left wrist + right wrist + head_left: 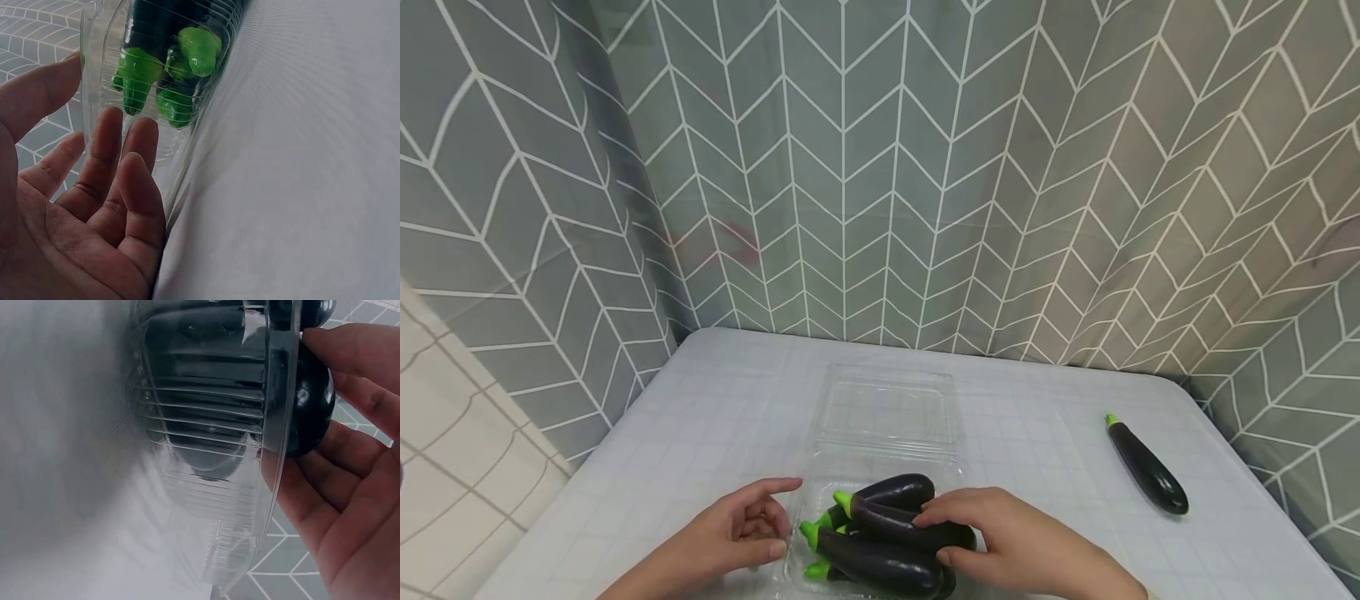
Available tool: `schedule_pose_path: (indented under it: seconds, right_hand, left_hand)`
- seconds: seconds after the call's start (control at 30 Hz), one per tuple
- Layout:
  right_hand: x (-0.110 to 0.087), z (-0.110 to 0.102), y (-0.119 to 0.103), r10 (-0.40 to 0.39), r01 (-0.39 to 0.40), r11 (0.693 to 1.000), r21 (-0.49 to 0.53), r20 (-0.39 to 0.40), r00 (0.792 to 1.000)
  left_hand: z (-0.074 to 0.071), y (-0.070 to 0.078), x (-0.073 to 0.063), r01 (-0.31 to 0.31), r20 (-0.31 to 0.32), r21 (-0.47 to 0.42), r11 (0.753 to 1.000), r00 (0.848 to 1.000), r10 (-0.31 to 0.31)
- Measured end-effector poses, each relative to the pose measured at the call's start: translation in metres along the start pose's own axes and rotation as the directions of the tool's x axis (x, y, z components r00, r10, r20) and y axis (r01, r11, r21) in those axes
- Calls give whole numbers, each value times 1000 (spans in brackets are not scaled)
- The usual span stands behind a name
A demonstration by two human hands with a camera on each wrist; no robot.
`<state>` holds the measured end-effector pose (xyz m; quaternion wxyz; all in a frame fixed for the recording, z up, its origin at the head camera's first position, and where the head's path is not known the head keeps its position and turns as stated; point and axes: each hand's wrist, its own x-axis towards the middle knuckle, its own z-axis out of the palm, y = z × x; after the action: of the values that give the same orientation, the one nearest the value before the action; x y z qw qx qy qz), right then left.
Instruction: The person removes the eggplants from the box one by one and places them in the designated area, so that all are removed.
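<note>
Several dark eggplants with bright green stems, among them a front eggplant (pixel 880 565), lie piled in a clear plastic clamshell container (pixel 792 575). My right hand (pixel 1015 537) grips the blunt end of an upper eggplant (pixel 883 523), thumb on one side and fingers on the other. From the right wrist view, this rounded end (pixel 315 400) sits above the container's rim between thumb and fingers. My left hand (pixel 730 533) holds nothing, its fingers loosely bent beside the container's left wall. Through that wall, green stems (pixel 137 75) show close to the left fingertips.
The container's clear lid (pixel 883 408) lies folded back, away from me, on the white-covered table (pixel 737 392). A lone eggplant (pixel 1150 471) lies at the table's right side. Patterned grey curtain (pixel 865 167) stands behind and on both sides.
</note>
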<state>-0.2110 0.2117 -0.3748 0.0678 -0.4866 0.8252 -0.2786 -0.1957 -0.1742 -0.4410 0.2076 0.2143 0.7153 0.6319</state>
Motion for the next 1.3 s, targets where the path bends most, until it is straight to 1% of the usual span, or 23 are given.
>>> schedule_pose_path:
  seconds: [0.17, 0.33, 0.47, 0.6, 0.67, 0.8, 0.83, 0.97, 1.07, 1.2, 1.3]
  right_hand:
    - [1, 1, -2, 10, -9, 1000, 14, -33, 999]
    - [-3, 1, -4, 37, -34, 999, 33, -121, 992]
    - [-7, -1, -5, 115, -99, 990, 99, -178, 977]
    - [-11, -5, -7, 204, -175, 974, 143, -226, 952]
    - [-15, -7, -7, 239, -201, 966, 159, -267, 934]
    - [-25, -12, -6, 313, -255, 945, 204, -343, 886]
    - [-27, -13, -5, 336, -274, 937, 215, -353, 873]
    - [-37, -17, -2, 408, -338, 910, 239, -376, 832]
    - [-45, -20, 1, 468, -388, 882, 267, -408, 784]
    - [-54, -22, 6, 531, -446, 848, 287, -452, 717]
    - [-61, -22, 12, 548, -472, 836, 280, -479, 686]
  left_hand:
    - [0, -1, 0, 0, 1, 1, 1000, 1000, 0]
    - [0, -1, 0, 8, 0, -11, 1000, 1000, -8]
    - [0, -1, 0, 11, 2, -14, 1000, 1000, -11]
    - [1, 0, 0, 13, 5, -18, 1000, 1000, -13]
    - [1, 0, 0, 8, 8, -24, 1000, 1000, -8]
    - [1, 0, 0, -6, 18, -32, 999, 1000, 6]
    - [1, 0, 0, -7, 18, -33, 999, 1000, 8]
    - [1, 0, 0, -2, 14, -32, 999, 1000, 2]
    - [1, 0, 0, -4, 13, -33, 999, 1000, 4]
    - [0, -1, 0, -32, 26, -41, 999, 999, 33]
    - [0, -1, -1, -51, 35, -44, 998, 998, 53]
